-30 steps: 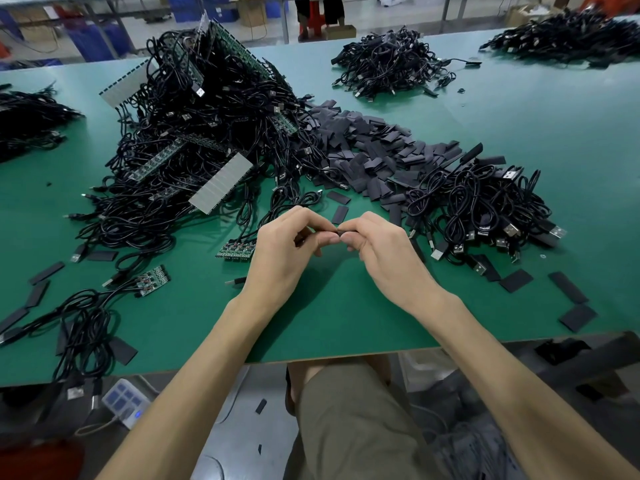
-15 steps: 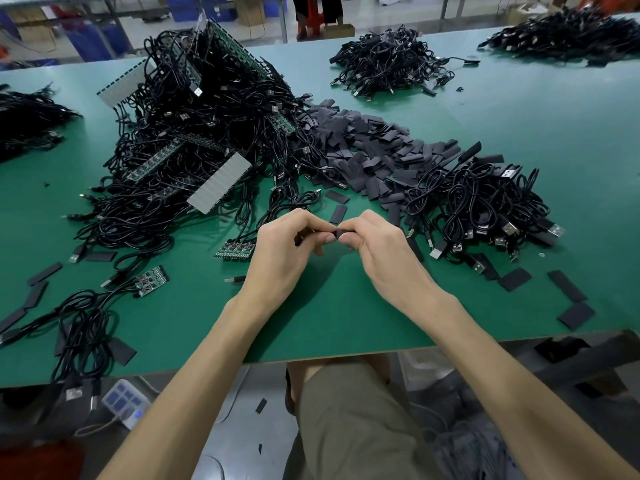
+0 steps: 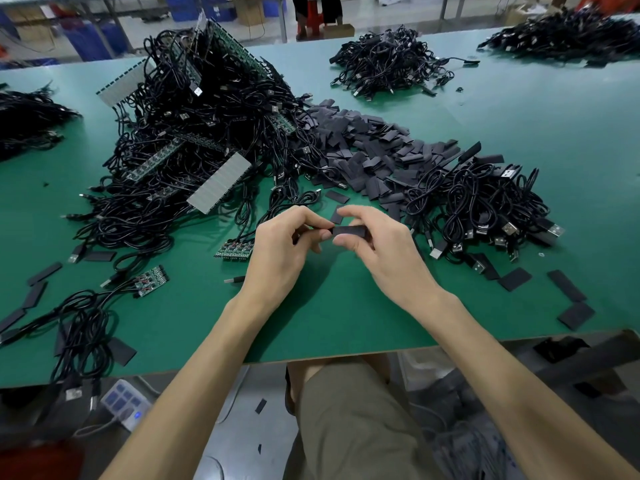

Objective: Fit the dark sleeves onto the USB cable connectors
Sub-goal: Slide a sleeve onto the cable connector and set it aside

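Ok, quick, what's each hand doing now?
Left hand: pinching a thin black cable end, mostly hidden.
Right hand: pinching the flat dark rectangular sleeve.

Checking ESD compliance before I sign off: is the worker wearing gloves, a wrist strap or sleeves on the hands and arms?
No. The left hand and right hand are bare: no gloves, rings, watch or wrist strap show. The left forearm and right forearm are uncovered down to the frame's edge, so no sleeve is in view. The only clothing visible is olive-khaki shorts.
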